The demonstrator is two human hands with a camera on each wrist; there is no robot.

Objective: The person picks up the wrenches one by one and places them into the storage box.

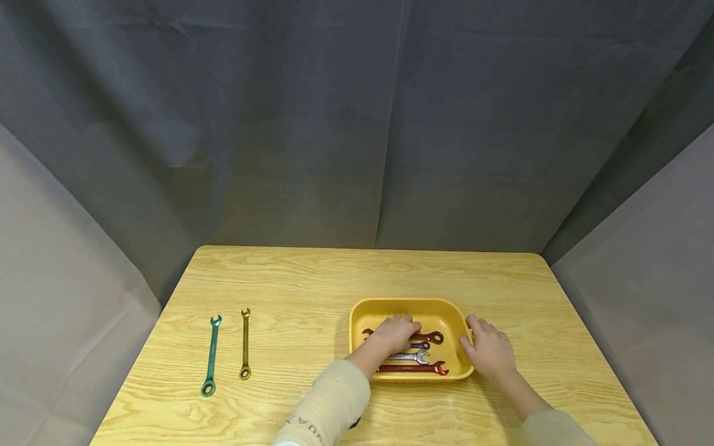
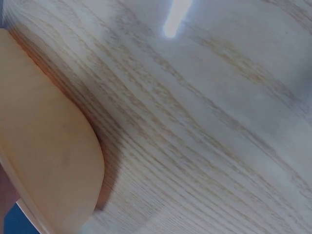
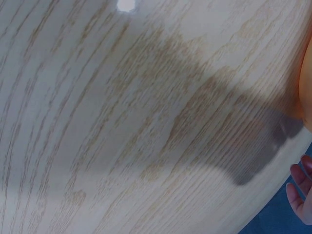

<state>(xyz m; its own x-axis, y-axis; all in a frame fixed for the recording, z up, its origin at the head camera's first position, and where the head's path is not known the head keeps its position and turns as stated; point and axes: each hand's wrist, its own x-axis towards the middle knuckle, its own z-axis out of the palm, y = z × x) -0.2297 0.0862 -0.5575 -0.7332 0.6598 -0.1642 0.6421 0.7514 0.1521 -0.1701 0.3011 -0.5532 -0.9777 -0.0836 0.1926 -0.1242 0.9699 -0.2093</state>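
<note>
A yellow tray [image 1: 409,305] stands on the table right of centre. Several combination wrenches lie in it: a dark red wrench [image 1: 436,337], a purple wrench [image 1: 425,345], a silver wrench [image 1: 419,357] and a red wrench [image 1: 413,368] nearest the front. My left hand [image 1: 395,333] reaches in over them, lying across the middle of the dark red one; its grip is hidden beneath. At the tray's right rim is my right hand [image 1: 492,350], thumb over the edge and fingers loosely spread. The left wrist view shows the tray's outer wall [image 2: 53,131].
A teal wrench [image 1: 212,356] and a gold wrench [image 1: 245,344] lie apart, roughly lengthwise, on the left of the wooden table [image 1: 301,285]. A dark grey curtain [image 1: 301,124] hangs behind the table's far edge, with pale cloth panels at both sides.
</note>
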